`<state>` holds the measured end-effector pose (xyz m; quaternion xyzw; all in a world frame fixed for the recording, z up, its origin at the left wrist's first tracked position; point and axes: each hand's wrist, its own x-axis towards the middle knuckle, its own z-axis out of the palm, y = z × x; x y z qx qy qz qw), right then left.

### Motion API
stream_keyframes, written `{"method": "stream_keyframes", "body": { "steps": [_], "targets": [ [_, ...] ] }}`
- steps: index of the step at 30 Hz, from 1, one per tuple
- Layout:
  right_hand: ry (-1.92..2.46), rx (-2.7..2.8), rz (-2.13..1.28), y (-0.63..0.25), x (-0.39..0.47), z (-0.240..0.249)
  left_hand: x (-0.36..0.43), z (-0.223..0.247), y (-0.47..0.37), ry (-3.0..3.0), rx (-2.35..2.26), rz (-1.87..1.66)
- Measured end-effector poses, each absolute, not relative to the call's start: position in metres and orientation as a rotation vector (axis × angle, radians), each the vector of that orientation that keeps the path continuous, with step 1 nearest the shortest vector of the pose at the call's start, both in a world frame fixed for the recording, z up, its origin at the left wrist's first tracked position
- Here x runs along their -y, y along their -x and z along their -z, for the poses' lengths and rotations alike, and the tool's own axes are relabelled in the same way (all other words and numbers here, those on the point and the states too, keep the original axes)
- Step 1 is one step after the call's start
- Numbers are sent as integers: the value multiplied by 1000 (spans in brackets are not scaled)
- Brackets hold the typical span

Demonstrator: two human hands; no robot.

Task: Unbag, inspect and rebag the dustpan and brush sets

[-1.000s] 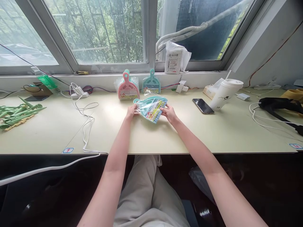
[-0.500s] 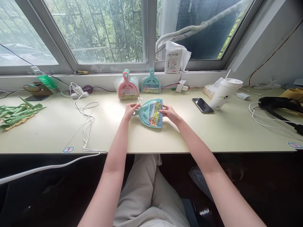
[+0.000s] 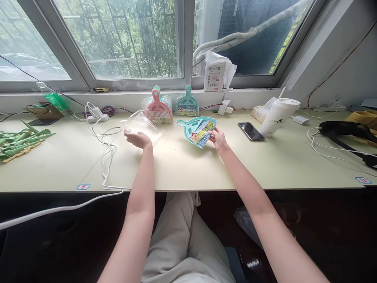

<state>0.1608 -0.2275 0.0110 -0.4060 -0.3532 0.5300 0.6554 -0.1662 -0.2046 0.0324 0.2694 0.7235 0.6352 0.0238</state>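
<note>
My right hand (image 3: 218, 139) grips a mint-green dustpan (image 3: 191, 125) by its wide end, fingers closed on the edge. The dustpan is tilted above the desk, its handle pointing left. A blue-bristled brush with a colourful label (image 3: 204, 133) lies against its face. Over to the left, my left hand (image 3: 138, 138) is closed on a clear plastic bag (image 3: 144, 121), which spreads out behind the fingers and stands apart from the dustpan. Behind them, a stack of pink dustpan sets (image 3: 157, 108) and a green dustpan set (image 3: 187, 103) lean against the window ledge.
A phone (image 3: 251, 131) and a white cup with a straw (image 3: 279, 117) stand on the right. White cables (image 3: 107, 165) cross the desk on the left, near a pile of green pieces (image 3: 23, 139). The desk (image 3: 188, 177) ends at its front edge.
My left hand has let go of the dustpan handle and moved left with the clear bag, off the dustpan. My right hand has moved slightly right, and the dustpan has turned and tilted.
</note>
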Motion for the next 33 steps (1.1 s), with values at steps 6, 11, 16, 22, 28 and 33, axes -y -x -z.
{"method": "stream_keyframes", "body": {
  "steps": [6, 11, 16, 22, 28, 33],
  "targets": [
    [914, 728, -1202, -164, 226, -8, 218, -43, 154, -820, -2352, -2048],
    [882, 743, -1217, -157, 231, -10, 214, -43, 137, -1227, -1852, -1887],
    [856, 796, -1250, -147, 236, -17, 207, -20, 84, -1169, -994, -1145],
    [1084, 1060, -1354, -143, 239, -22, 206, -2, 71, -1150, -943, -1111],
    [1343, 1126, -1319, -150, 238, -23, 199, -12, 89, -1050, -1102, -1264],
    [1313, 611, -1068, -178, 232, -22, 199, -13, 91, -1011, -1096, -1278]
  ]
}}
